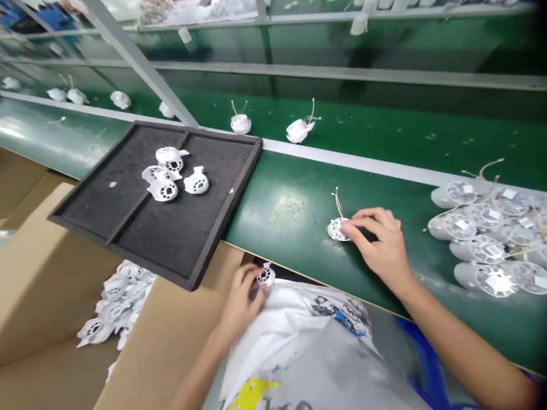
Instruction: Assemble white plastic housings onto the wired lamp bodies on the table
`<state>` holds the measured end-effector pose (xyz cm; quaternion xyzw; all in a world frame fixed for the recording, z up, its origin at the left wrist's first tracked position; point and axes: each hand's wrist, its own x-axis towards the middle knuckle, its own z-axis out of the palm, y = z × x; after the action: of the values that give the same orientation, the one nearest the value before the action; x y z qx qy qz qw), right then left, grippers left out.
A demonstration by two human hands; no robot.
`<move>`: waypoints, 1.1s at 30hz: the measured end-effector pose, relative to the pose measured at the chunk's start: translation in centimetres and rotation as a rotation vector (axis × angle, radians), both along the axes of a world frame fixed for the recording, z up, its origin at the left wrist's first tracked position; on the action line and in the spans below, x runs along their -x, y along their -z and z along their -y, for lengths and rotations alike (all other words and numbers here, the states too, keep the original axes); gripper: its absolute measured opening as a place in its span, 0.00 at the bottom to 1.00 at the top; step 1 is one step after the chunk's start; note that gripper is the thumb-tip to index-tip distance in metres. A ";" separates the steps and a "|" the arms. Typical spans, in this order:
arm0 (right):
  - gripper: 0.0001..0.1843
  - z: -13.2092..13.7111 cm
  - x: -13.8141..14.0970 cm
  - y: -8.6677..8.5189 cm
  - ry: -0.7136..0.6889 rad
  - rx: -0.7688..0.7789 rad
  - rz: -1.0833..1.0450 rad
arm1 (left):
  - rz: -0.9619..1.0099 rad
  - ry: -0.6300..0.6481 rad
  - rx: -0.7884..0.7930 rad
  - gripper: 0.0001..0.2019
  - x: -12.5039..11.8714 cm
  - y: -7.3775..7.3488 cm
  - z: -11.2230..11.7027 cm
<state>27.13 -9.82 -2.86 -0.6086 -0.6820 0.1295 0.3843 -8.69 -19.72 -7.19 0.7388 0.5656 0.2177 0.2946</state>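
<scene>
While the person's right hand (378, 250) lies on the green conveyor belt (290, 176) right of centre, its fingers sit close together and curl over a round white plastic disc (337, 230), their tips pressed against the disc's right edge. Two thin wires (337, 200) rise from the disc toward the top of the frame. Lower down, near the middle of the frame, the left hand (239, 302) is just off the belt's near edge, above the person's printed white shirt (307, 347). Its fingers are bunched and curled around a small perforated white plastic housing (266, 276), whose top shows above them. The thumb is hidden from this view.

Left of centre, a black foam tray (89, 176) with a raised divider sits tilted across the belt's edge and overhangs a cardboard box (171, 336). A cluster of perforated white pieces (171, 171) lies touching one another in its right-hand compartment. More white pieces (113, 302) are piled inside the box at lower left. Along the far side of the belt, wired white parts (240, 123) stand well apart from one another, and others sit toward the upper left. At the right edge, white cylindrical assemblies (478, 245) lie packed side by side with their round faces up, and a metal frame rail (137, 62) crosses the top left
</scene>
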 end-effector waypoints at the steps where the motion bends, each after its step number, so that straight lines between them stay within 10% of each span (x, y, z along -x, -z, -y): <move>1: 0.08 -0.1 -0.1 -0.1 -0.005 0.011 0.003 | -0.008 -0.052 0.114 0.16 0.8 1.4 -0.1; 5: 0.08 0.5 -0.6 -1.3 -0.055 0.034 0.028 | 0.036 0.001 0.293 0.17 1.2 3.7 -1.7; 12: 0.30 6.3 2.6 -6.0 -0.400 0.098 -0.094 | 0.043 0.169 -0.165 0.34 -4.6 -6.4 -1.8; 16: 0.40 6.2 4.4 -7.4 -0.381 0.238 -0.175 | 0.216 0.235 -0.577 0.38 -11.0 -9.2 -5.6; 21: 0.37 2.8 2.1 -8.0 -0.236 0.224 -0.273 | 0.352 0.287 -0.761 0.42 -15.2 -8.4 -10.5; 27: 0.29 0.4 0.3 -5.0 -0.063 0.102 0.007 | 0.101 0.287 -0.258 0.59 -15.7 -5.1 -13.0; 33: 0.27 0.7 0.8 -2.6 -0.081 0.193 0.175 | -0.007 0.324 -0.192 0.55 -16.0 -3.9 -13.3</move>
<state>26.29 -10.56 -0.24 -0.6235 -0.7214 0.1563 0.2577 7.33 -6.45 -3.29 0.8456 0.4170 0.2178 0.2521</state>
